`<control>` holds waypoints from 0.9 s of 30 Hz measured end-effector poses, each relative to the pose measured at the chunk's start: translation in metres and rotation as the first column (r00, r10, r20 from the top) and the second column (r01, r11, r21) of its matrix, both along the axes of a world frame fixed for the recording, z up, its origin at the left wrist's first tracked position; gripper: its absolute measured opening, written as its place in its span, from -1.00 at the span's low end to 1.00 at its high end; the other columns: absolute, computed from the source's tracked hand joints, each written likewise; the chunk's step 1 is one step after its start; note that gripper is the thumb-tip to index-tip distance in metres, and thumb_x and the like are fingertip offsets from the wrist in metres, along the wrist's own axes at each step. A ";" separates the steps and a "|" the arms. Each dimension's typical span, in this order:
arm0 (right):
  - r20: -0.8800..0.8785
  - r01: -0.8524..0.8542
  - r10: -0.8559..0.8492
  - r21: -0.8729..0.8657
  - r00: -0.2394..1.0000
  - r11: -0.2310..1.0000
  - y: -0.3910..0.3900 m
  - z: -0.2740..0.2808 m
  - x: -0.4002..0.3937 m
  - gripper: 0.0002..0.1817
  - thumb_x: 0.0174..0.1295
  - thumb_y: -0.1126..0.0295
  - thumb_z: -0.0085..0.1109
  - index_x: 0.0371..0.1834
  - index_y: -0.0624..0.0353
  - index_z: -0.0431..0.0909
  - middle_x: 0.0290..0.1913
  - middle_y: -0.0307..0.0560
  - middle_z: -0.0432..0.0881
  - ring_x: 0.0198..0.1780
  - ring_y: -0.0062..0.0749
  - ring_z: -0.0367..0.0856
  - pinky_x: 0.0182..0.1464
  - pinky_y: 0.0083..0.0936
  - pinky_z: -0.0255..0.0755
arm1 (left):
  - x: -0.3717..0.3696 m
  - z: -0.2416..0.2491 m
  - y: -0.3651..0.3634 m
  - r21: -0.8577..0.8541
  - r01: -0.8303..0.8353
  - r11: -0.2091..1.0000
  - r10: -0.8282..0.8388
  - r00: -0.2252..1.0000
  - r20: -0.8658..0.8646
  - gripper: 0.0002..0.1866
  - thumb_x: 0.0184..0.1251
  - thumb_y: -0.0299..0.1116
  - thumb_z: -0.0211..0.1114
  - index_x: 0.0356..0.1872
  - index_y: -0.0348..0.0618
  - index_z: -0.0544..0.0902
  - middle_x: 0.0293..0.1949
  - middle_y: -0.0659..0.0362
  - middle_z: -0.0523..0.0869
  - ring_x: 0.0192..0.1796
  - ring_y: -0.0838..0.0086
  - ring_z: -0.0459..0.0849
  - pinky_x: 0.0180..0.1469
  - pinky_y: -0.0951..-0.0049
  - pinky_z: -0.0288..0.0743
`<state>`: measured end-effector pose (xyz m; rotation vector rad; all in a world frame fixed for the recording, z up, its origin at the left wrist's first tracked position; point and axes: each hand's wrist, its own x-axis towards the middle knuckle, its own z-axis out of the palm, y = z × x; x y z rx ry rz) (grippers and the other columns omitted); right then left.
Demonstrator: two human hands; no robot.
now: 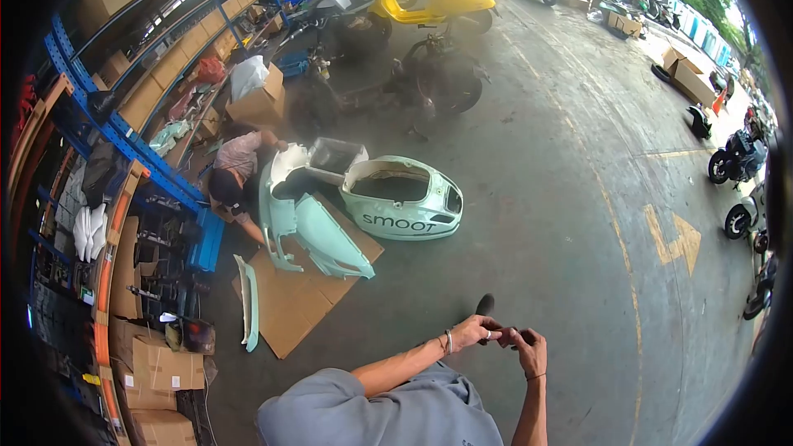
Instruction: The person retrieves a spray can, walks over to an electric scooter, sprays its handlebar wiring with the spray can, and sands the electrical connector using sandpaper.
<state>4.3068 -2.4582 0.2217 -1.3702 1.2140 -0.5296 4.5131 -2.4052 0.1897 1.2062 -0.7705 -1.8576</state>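
Observation:
In front of my body, my left hand (pixel 474 333), with a ring and bracelets, is closed on one end of a small dark-reddish object (pixel 505 337). My right hand (pixel 531 352), a thin band at its wrist, pinches the other end, so the two hands nearly meet. The object's kind is too small to make out. Below the hands a dark shoe (pixel 486 306) shows on the floor.
At left, a crouching person (pixel 234 167) touches mint-green scooter panels (pixel 322 235) on a flattened cardboard sheet (pixel 285 310). Beside them lies a "SMOOT" body shell (pixel 405 225). A blue-framed shelf (pixel 107 128) stands left; a yellow scooter (pixel 405 4) and a stripped scooter frame (pixel 438 74) stand behind.

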 end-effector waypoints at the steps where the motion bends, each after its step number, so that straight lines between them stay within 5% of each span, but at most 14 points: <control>1: 0.036 0.011 -0.012 0.020 0.999 1.000 -0.030 -0.009 0.003 -0.60 0.27 0.16 0.38 -0.30 0.39 0.64 -0.39 -0.06 0.72 -0.34 -0.44 0.69 -0.29 -0.47 0.58 | 0.001 0.001 -0.031 0.028 -0.040 0.999 0.040 0.999 0.003 -0.64 0.31 -0.24 0.44 0.03 -0.23 0.70 -0.14 0.25 0.75 -0.18 0.60 0.59 -0.18 0.52 0.44; 4: 0.158 0.111 -0.147 0.215 0.976 0.970 -0.117 -0.028 0.011 -0.61 0.28 0.16 0.37 -0.29 0.37 0.61 -0.34 -0.02 0.72 -0.32 -0.39 0.72 -0.29 -0.46 0.61 | 0.007 -0.028 -0.135 -0.011 -0.027 1.000 0.028 0.997 0.074 -0.60 0.30 -0.25 0.45 0.07 -0.26 0.68 -0.12 0.20 0.76 -0.16 0.56 0.62 -0.16 0.50 0.47; 8: 0.302 0.221 -0.353 0.393 0.886 0.893 -0.233 -0.006 0.023 -0.67 0.35 0.20 0.29 -0.16 0.30 0.56 -0.27 0.01 0.72 -0.26 -0.29 0.76 -0.29 -0.42 0.66 | 0.013 -0.007 -0.278 0.010 0.046 0.999 -0.047 0.997 0.063 -0.56 0.29 -0.28 0.44 0.13 -0.29 0.66 -0.09 0.16 0.76 -0.13 0.53 0.64 -0.12 0.47 0.51; 11: 0.360 0.258 -0.385 0.354 0.850 0.899 -0.328 0.005 0.022 -0.71 0.36 0.20 0.27 -0.13 0.22 0.54 -0.27 -0.05 0.70 -0.28 -0.37 0.72 -0.32 -0.46 0.62 | 0.020 0.015 -0.387 -0.087 0.241 0.967 -0.229 0.966 0.123 -0.52 0.29 -0.30 0.43 0.17 -0.35 0.64 -0.04 0.10 0.76 -0.05 0.50 0.65 -0.02 0.45 0.53; 15: 0.392 0.246 -0.388 0.365 0.834 0.898 -0.465 0.000 0.036 -0.70 0.35 0.17 0.29 -0.11 0.19 0.56 -0.26 -0.14 0.66 -0.28 -0.48 0.66 -0.30 -0.54 0.53 | 0.028 0.014 -0.514 -0.189 0.182 0.965 -0.161 0.979 0.123 -0.53 0.29 -0.31 0.43 0.17 -0.36 0.63 -0.02 0.10 0.75 -0.03 0.49 0.65 0.04 0.46 0.52; 19: 0.329 0.195 -0.324 0.369 0.887 0.909 -0.596 -0.004 0.084 -0.67 0.31 0.17 0.35 -0.05 0.19 0.61 -0.24 -0.24 0.64 -0.28 -0.59 0.58 -0.30 -0.60 0.44 | 0.054 0.008 -0.609 -0.073 -0.138 0.988 0.138 0.990 -0.012 -0.69 0.33 -0.27 0.40 -0.01 -0.20 0.67 -0.06 0.24 0.70 0.05 0.53 0.61 0.12 0.47 0.45; 22: 0.274 -0.004 -0.088 0.319 0.958 0.948 -0.689 -0.005 0.119 -0.69 0.29 0.26 0.37 -0.06 0.23 0.58 -0.20 -0.21 0.65 -0.25 -0.58 0.57 -0.27 -0.58 0.47 | 0.080 -0.008 -0.661 0.093 -0.350 0.932 0.359 0.926 -0.116 -0.64 0.32 -0.27 0.40 0.09 -0.13 0.62 -0.04 0.26 0.69 0.05 0.54 0.61 0.13 0.45 0.44; 25: 0.278 -0.174 0.057 0.417 0.959 0.892 -0.772 0.014 0.175 -0.61 0.23 0.25 0.43 -0.02 0.22 0.52 -0.19 -0.19 0.63 -0.26 -0.54 0.56 -0.29 -0.54 0.49 | 0.123 0.022 -0.710 0.107 -0.518 0.849 0.525 0.849 -0.054 -0.71 0.32 -0.32 0.37 0.01 -0.18 0.67 -0.06 0.26 0.71 0.04 0.57 0.61 0.12 0.51 0.45; 27: 0.228 -0.348 0.283 0.335 0.932 0.875 -0.824 0.021 0.214 -0.61 0.20 0.23 0.45 -0.09 0.26 0.54 -0.23 -0.17 0.63 -0.25 -0.49 0.60 -0.29 -0.54 0.50 | 0.153 0.033 -0.734 0.107 -0.640 0.761 0.646 0.763 -0.023 -0.73 0.32 -0.34 0.38 0.00 -0.18 0.66 -0.07 0.26 0.71 0.00 0.55 0.64 0.06 0.50 0.49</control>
